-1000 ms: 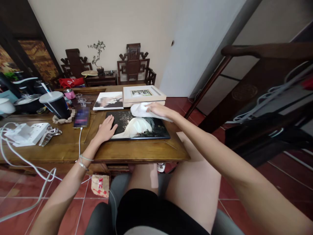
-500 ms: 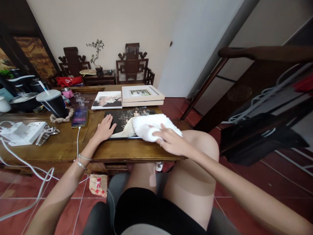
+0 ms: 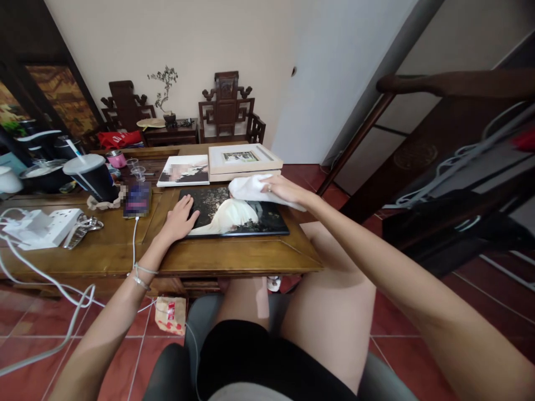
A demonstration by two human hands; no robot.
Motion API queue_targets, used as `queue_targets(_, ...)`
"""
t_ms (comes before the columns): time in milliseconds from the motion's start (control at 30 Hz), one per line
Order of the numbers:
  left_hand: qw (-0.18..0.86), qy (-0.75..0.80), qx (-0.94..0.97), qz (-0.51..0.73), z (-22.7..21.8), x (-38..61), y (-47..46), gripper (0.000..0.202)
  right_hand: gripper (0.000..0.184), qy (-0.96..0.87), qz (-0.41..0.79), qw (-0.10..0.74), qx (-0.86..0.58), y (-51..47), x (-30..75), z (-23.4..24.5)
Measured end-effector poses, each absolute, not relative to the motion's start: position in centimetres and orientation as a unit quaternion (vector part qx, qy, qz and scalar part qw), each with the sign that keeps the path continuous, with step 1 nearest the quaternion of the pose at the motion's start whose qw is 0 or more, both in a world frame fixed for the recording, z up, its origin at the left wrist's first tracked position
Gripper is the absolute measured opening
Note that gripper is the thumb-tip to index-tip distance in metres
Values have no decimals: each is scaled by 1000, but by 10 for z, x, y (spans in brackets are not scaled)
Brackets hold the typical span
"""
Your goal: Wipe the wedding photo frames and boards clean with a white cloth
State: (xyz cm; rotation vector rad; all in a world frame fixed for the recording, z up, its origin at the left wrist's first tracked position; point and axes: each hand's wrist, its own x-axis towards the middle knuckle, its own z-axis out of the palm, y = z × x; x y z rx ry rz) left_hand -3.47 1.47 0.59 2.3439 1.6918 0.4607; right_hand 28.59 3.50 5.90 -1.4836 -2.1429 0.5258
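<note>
A dark glossy photo panel (image 3: 246,220) with a white figure on it lies flat on the wooden table (image 3: 234,256) in front of me. My left hand (image 3: 180,218) lies flat and open on the panel's left edge. My right hand (image 3: 286,190) presses a white cloth (image 3: 251,188) onto the panel's far right corner, fingers curled over it.
Behind the panel lie a light framed picture (image 3: 244,157) and a white photo print (image 3: 184,170). To the left are a phone (image 3: 137,199) on a cable, a dark lidded cup (image 3: 92,177), a white power strip (image 3: 42,228) and keys (image 3: 83,228). A dark wooden railing (image 3: 438,86) stands at right.
My right hand has swept the cloth from the panel's near right edge back up to its far right corner. The left hand has stayed put.
</note>
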Motion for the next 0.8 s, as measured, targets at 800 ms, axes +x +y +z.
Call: queue_targets(800, 92, 589, 791, 135, 7, -32, 12, 55, 27, -888, 56, 119, -441, -88, 256, 55)
